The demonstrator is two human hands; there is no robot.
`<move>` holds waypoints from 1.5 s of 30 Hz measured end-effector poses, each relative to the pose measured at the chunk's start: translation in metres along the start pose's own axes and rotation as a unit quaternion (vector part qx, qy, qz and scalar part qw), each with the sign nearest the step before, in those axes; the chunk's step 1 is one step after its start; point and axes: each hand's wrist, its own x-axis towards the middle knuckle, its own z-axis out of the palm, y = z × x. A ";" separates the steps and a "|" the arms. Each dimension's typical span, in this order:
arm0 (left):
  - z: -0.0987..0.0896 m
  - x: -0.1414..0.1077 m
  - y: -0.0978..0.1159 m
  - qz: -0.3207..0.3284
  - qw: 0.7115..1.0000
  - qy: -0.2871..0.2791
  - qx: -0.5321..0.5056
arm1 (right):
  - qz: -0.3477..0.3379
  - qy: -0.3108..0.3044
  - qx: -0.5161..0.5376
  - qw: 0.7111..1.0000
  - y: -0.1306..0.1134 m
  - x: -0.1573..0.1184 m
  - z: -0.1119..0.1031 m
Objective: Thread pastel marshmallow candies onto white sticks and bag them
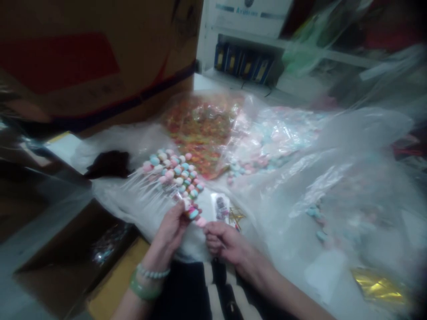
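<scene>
My left hand (176, 224), with a beaded bracelet and a green bangle at the wrist, is closed on small pastel balls (192, 213) in pink, blue and white. Beside it, my right hand (222, 240) pinches near a pink ball (200, 221) at the end of this small group; exactly what its fingers grip is blurred. Just beyond both hands lies a bunch of pastel balls (176, 171), with thin white sticks or strands (142, 184) fanning to the left. A white printed card (220, 208) and a gold piece (236, 216) lie close to my right hand.
A large cardboard box (143, 53) stands at the back left. Clear bags hold orange-red pieces (200, 129) and pastel pieces (270, 133). Another clear plastic bag (290, 191) spreads across the right, near a gold packet (380, 284). An open carton (76, 253) sits low at left.
</scene>
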 end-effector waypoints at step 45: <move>-0.007 -0.003 0.023 -0.013 0.998 0.004 -0.063 | -0.214 0.169 -0.400 0.875 -0.008 0.002 0.022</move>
